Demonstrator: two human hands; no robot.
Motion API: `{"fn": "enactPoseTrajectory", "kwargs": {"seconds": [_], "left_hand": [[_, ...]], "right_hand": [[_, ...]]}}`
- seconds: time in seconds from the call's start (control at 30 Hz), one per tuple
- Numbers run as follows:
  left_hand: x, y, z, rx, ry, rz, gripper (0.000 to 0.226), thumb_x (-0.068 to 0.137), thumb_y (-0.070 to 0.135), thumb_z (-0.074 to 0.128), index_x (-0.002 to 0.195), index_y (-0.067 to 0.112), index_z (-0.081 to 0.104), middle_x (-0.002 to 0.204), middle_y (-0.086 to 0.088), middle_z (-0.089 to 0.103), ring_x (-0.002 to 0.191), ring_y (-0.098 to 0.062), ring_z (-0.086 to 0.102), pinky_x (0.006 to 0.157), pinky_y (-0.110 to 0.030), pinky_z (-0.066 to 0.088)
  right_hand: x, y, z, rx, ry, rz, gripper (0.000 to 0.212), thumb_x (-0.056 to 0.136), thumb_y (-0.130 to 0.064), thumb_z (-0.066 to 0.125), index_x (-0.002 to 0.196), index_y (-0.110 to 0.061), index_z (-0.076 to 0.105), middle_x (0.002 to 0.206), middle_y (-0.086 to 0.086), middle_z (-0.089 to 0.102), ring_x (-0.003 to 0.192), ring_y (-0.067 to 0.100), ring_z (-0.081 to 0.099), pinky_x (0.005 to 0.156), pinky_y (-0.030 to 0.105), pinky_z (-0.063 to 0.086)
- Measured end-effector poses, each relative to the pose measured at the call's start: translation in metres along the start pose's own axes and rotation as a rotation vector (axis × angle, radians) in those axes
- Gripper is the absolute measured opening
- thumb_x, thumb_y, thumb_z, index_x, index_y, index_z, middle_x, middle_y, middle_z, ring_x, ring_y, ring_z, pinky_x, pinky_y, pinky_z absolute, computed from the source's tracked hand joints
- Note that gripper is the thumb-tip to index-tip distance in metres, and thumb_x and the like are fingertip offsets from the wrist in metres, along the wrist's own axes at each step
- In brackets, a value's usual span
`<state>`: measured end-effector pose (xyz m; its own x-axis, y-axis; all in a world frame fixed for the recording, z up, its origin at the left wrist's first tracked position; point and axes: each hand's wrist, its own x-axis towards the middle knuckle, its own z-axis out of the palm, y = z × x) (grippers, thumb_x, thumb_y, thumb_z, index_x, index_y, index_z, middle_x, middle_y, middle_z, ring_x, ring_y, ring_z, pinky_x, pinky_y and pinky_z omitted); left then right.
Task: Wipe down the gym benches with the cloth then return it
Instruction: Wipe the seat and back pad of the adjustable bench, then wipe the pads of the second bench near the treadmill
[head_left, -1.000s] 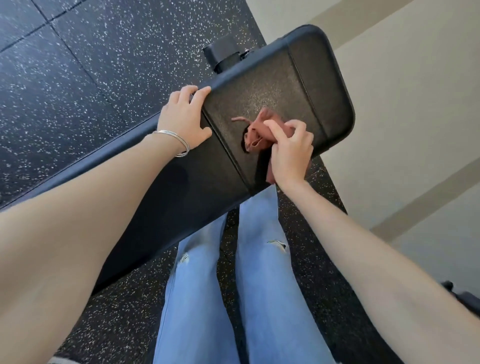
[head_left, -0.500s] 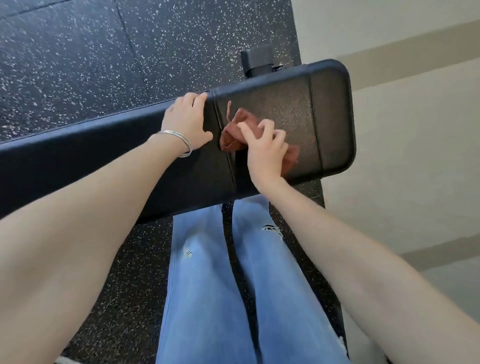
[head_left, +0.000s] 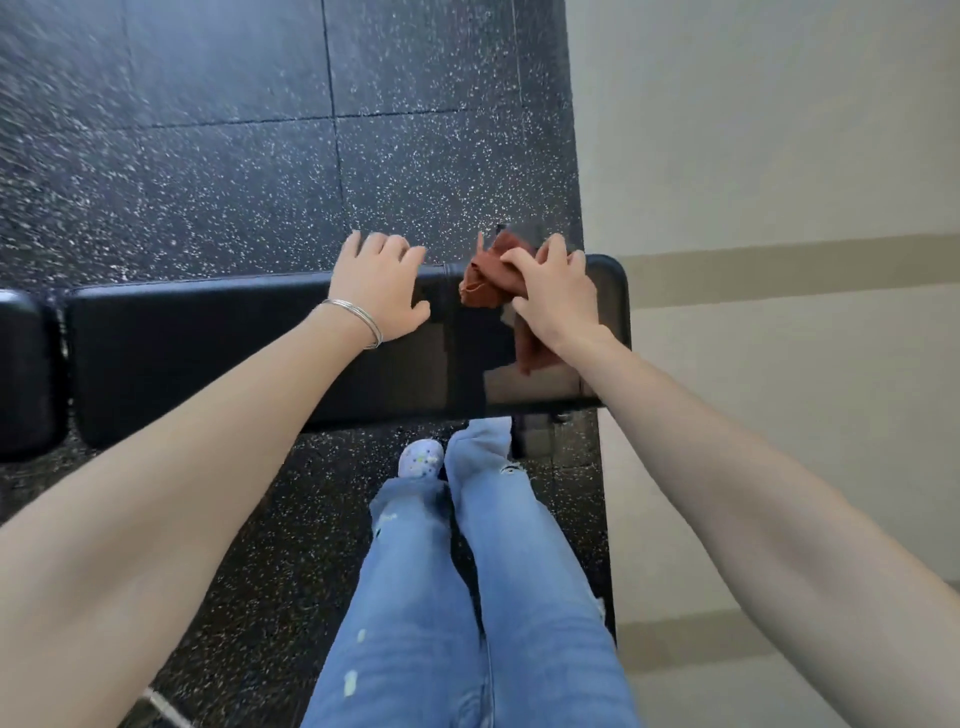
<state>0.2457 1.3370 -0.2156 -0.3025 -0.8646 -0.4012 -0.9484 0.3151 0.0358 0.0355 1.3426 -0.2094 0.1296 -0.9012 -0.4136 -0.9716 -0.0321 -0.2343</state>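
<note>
The cloth (head_left: 488, 283) is being pressed onto the top of the bench (head_left: 208, 358), at the bench's wall-side end and close to its far edge, just past the seam that is dividing the pad there. It is being gripped by the right hand (head_left: 558, 301): the fingers are being curled down over the bunched fabric, and a loose tail is being left trailing under the wrist toward the bench's near edge. The left hand (head_left: 379, 291) is being braced on the bench just on the other side of that seam, its fingers being hooked over the bench's far edge and its thumb being spread on the top.

By the look of it, a light, limp, soft thing is being handled here. It is likely to be folding and slipping out of shape unless it is gathered into a wad and held from above under the palm, as is being done. The trailing tail could be tucked in. The bench's smooth, glossy pad is probably offering little drag.

As for looks, a rust-brown fabric is being shown, crumpled into creases, with one corner being poked up beyond the bench's far edge.
</note>
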Motion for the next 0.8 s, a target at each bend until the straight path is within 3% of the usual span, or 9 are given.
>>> {"fn": "enactPoseTrajectory", "kwargs": {"seconds": [0.3, 0.53, 0.8], "left_hand": [[-0.059, 0.006, -0.145, 0.059, 0.343, 0.043, 0.068, 0.082, 0.052, 0.054, 0.138, 0.018, 0.04, 0.135, -0.008, 0.049, 0.124, -0.031, 0.043, 0.11, -0.05, 0.027], [-0.11, -0.004, -0.241, 0.07, 0.484, 0.062, 0.068, 0.081, 0.053, 0.055, 0.139, 0.02, 0.04, 0.136, -0.008, 0.049, 0.126, -0.031, 0.042, 0.108, -0.048, 0.028], [-0.135, 0.011, -0.262, 0.052, 0.577, 0.02, 0.066, 0.082, 0.053, 0.055, 0.138, 0.022, 0.041, 0.134, -0.006, 0.049, 0.124, -0.029, 0.044, 0.107, -0.049, 0.029]], "right_hand": [[-0.065, -0.035, -0.141, -0.008, 0.23, 0.074, 0.042, 0.084, -0.028, 0.064, 0.122, -0.029, 0.047, 0.12, 0.013, 0.041, 0.105, 0.037, 0.046, 0.082, 0.041, 0.047], [-0.121, -0.057, -0.233, -0.027, 0.329, 0.132, 0.046, 0.082, -0.026, 0.064, 0.125, -0.034, 0.05, 0.122, 0.012, 0.043, 0.109, 0.037, 0.045, 0.087, 0.042, 0.045], [-0.145, -0.064, -0.264, -0.051, 0.357, 0.087, 0.045, 0.082, -0.026, 0.064, 0.124, -0.036, 0.05, 0.119, 0.011, 0.043, 0.108, 0.036, 0.047, 0.086, 0.04, 0.044]]}}
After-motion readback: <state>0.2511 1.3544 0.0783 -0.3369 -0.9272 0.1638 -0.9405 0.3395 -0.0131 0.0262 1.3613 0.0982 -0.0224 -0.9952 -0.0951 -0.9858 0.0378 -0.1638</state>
